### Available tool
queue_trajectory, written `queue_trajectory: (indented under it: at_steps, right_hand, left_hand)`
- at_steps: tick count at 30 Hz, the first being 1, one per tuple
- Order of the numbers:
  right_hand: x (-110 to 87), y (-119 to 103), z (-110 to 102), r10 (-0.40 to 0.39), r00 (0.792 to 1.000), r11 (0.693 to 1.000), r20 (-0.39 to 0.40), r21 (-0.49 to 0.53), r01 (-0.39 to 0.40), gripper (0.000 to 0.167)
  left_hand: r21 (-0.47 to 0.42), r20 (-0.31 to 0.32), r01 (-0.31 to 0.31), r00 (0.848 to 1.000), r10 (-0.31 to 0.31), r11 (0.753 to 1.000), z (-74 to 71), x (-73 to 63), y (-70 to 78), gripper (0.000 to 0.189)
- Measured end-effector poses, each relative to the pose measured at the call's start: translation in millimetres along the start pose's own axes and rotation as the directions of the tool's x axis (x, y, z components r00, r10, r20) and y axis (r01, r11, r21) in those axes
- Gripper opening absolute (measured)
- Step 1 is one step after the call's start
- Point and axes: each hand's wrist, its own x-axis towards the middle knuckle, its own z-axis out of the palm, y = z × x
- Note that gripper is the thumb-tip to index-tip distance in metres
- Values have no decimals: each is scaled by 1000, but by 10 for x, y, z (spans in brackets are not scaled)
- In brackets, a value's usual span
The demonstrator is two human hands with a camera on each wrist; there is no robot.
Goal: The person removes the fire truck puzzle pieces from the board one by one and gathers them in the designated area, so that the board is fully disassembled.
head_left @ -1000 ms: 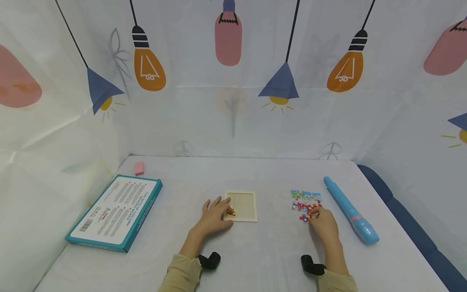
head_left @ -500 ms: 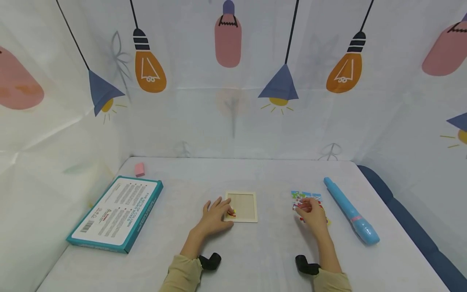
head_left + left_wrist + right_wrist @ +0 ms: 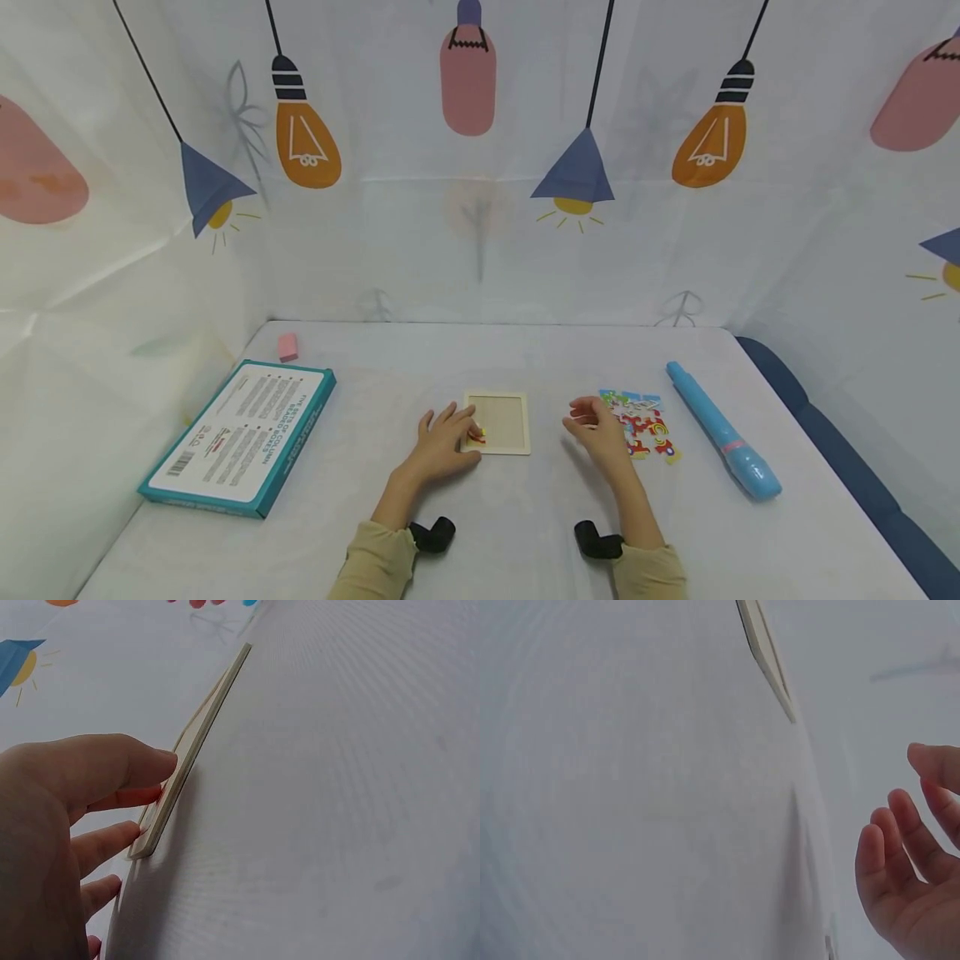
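Note:
In the head view my left hand (image 3: 442,442) lies over the left side of a small wooden puzzle tray (image 3: 522,423), fingers spread. One fingertip touches a red and yellow puzzle piece (image 3: 481,435) in the tray's lower left corner. The left wrist view has the thumb at the edge of the tray (image 3: 196,735). My right hand (image 3: 600,432) hovers between the tray and a group of colourful puzzle pieces (image 3: 648,427), partly covering them. Its thumb and index finger are close together in the right wrist view; whether a piece is between them is hidden.
A teal-edged box (image 3: 240,437) lies at the left, with a pink block (image 3: 287,347) behind it. On the right is a light blue bottle-shaped object (image 3: 722,432). Black wrist mounts (image 3: 433,535) stick out near both sleeves.
My right hand has lifted from the puzzle pieces and moved left toward the tray, uncovering the pieces on the right. The left hand stays in place on the tray.

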Motion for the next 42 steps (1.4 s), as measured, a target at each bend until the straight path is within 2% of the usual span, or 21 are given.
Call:
queue_trajectory:
  at_steps: [8,13,16,19,22,26,29,32,37,42]
  right_hand:
    - [13,-114,275,-54,998,998,19,21,54,28]
    - [14,-183,444,-114,993,993,42,39,113,24]
    - [8,-222,551,-155,984,988,85,33,153,23]
    - [-3,-272,654,-201,966,978,162,-20,207,22]
    - [-1,-319,762,-246,936,952,252,-116,282,23]
    - [16,-357,907,-259,905,893,338,-273,358,32]
    - [16,-377,992,-240,903,846,356,-380,375,35]
    - [5,-394,1041,-225,912,824,344,-433,366,33]
    - [5,-420,1062,-220,927,843,305,-419,338,29]
    - [8,-437,1066,-229,935,898,270,-312,310,20]
  left_hand:
    - [-8,-18,14,1000,-14,1000,11,22,-15,26]
    - [27,-52,59,997,-57,998,24,28,-26,46]
    - [69,-80,86,993,-81,994,28,26,-37,59]
    - [101,-90,116,990,-107,988,24,18,-45,66]
    - [114,-87,140,988,-131,983,13,8,-45,68]
    - [128,-83,161,985,-151,979,0,0,-40,68]
    - [135,-74,167,985,-158,977,-7,-2,-33,69]
    - [139,-67,166,985,-158,976,-13,-6,-27,70]
    - [152,-65,174,984,-165,973,-18,-9,-24,70]
    - [158,-64,178,983,-170,971,-19,-5,-21,70]
